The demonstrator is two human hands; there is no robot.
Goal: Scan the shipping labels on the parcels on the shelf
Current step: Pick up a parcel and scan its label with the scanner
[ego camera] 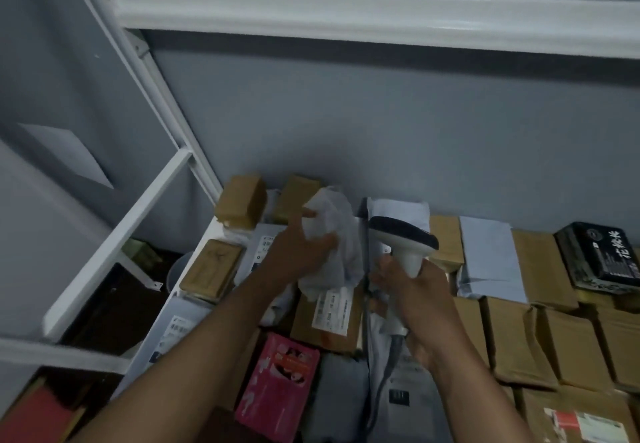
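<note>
On the shelf (194, 259) in front of me the parcels lie packed edge to edge, and I am working near its back left corner. My left hand (298, 252) grips a soft white poly bag (332, 231), fingers curled into its crumpled plastic, lifting it off the pile. My right hand (412, 290) is wrapped around the handle of the barcode scanner (401, 238), whose head sits just beside the bag; its cable (381, 383) trails down toward me.

I cannot see a label on the bag from here, so I judge this one is not yet scanned and needs turning. Just below it a brown box (329, 324) shows its white shipping label (334, 311) face up, ready. How many parcels are already done I cannot tell; a whole row of brown boxes (519, 335), a pink packet (277, 383) and a black box (599, 255) stretches off to my right, so plenty likely remains.

Room is tight: the white upright post (145, 71) and side rail (117, 245) hem in my left elbow, the grey wall (415, 130) sits close behind, but above the parcels the air is open up to the next beam (346, 16).
</note>
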